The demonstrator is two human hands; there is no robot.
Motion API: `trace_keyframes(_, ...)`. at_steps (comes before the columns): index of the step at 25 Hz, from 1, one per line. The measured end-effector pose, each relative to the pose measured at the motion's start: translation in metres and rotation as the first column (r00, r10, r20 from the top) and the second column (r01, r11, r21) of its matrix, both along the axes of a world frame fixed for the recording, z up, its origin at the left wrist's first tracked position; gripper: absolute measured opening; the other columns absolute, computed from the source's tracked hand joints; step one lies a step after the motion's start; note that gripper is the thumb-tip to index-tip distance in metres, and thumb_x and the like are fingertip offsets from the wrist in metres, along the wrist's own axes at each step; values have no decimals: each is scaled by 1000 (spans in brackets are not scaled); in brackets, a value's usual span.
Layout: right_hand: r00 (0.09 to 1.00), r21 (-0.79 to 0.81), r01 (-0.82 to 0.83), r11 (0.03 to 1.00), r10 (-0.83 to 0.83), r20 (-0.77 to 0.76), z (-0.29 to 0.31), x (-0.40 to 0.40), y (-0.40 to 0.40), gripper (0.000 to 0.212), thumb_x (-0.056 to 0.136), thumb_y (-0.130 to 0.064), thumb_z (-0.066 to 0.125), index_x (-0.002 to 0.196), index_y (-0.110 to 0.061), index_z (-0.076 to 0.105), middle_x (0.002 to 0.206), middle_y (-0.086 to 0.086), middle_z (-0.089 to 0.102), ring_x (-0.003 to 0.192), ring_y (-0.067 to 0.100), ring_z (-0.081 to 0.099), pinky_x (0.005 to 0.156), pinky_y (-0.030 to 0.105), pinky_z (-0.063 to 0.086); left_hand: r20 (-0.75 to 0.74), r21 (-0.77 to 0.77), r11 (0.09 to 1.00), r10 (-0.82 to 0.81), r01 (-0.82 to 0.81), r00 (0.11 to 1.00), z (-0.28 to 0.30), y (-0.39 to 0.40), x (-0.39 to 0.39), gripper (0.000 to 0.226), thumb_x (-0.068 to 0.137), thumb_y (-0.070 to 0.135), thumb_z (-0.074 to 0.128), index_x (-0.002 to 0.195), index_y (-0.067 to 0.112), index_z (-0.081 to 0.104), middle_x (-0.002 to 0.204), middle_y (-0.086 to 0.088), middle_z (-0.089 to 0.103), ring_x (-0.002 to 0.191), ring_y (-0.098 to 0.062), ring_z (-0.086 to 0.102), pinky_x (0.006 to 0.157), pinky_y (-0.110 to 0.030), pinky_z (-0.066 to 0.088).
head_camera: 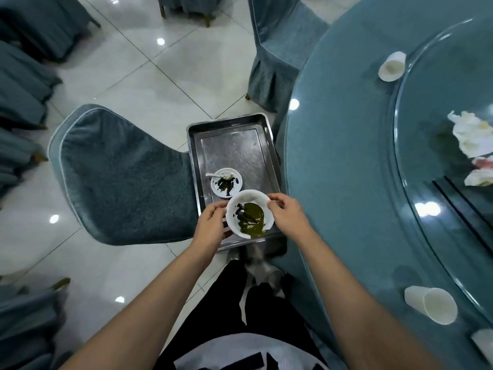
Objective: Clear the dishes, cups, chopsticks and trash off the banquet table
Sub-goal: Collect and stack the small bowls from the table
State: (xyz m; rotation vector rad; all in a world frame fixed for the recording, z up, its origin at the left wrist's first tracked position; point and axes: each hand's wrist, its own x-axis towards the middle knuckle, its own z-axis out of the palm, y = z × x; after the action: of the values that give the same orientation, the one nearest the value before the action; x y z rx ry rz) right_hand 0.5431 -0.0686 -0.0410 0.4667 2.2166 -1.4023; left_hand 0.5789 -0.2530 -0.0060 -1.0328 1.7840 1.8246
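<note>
Both hands hold one white bowl with green and dark leftovers inside; the left hand grips its left rim with curled fingers and the right hand pinches its right rim. The bowl is over the near end of a metal tray, which rests on a blue chair. Just behind the bowl, a small white dish with a spoon lies in the tray. On the round table two paper cups lie on their sides, and crumpled napkins lie on the glass turntable.
</note>
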Motion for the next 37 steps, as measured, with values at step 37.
trace_keyframes(37,934,-20,157,987,-142,327,-290,-61,-109,16,93,-22,65,105,-33,63,92,-19,66,87,1,62,63,18,45,298,-49,997,74,-62,952,-298,-73,-80,15,99,16,48,109,23,58,105,-7,66,87,-22,66,72,-36,58)
